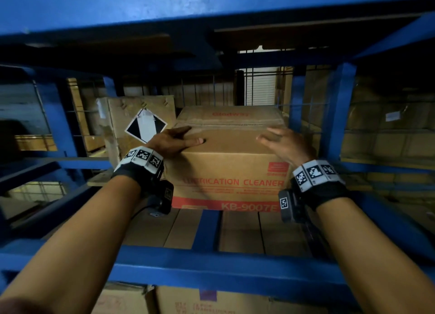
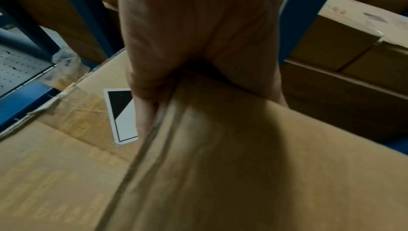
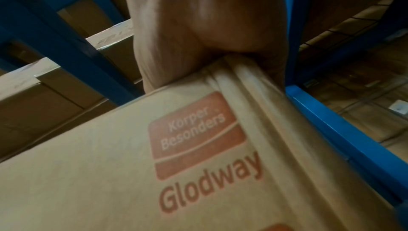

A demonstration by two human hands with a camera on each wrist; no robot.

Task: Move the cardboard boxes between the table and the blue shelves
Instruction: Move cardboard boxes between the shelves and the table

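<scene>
Glodway lubrication-cleaner box (image 1: 231,170) on blue shelf (image 1: 211,259), atop flat cartons | left hand (image 1: 173,140) and right hand (image 1: 286,144) splayed flat over its top corners, nothing pinched | risk: palms slip, box tips off shelf edge or knocks hazard-labelled box (image 1: 131,118) alongside.

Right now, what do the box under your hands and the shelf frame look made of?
Box: plain brown corrugated cardboard, matte, red print, taped top seam. Shelf frame: apparently steel, glossy blue paint, judging by its straight rigid beams and sheen.
</scene>
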